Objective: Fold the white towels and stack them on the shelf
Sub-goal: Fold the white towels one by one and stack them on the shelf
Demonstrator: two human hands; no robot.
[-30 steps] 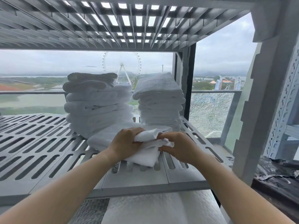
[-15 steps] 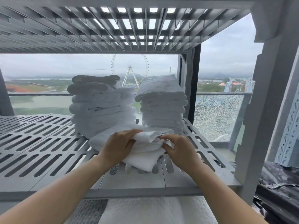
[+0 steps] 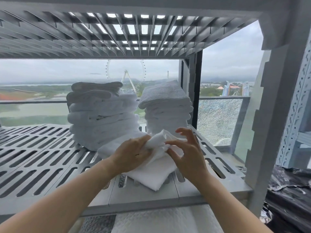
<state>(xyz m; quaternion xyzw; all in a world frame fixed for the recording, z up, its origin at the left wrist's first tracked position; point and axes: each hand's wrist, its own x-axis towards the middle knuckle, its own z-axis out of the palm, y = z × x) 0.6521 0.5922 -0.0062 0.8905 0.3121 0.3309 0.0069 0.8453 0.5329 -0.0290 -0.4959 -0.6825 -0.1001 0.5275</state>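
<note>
r hand (image 3: 188, 157) now splayed, looser

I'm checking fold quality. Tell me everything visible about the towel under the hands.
The towel is white, soft terry-looking cloth, partly folded, lying on the slotted grey shelf before two stacks. Its top is bunched up; the left hand grips that bunch, the right hand touches it, fingers spread.
</note>
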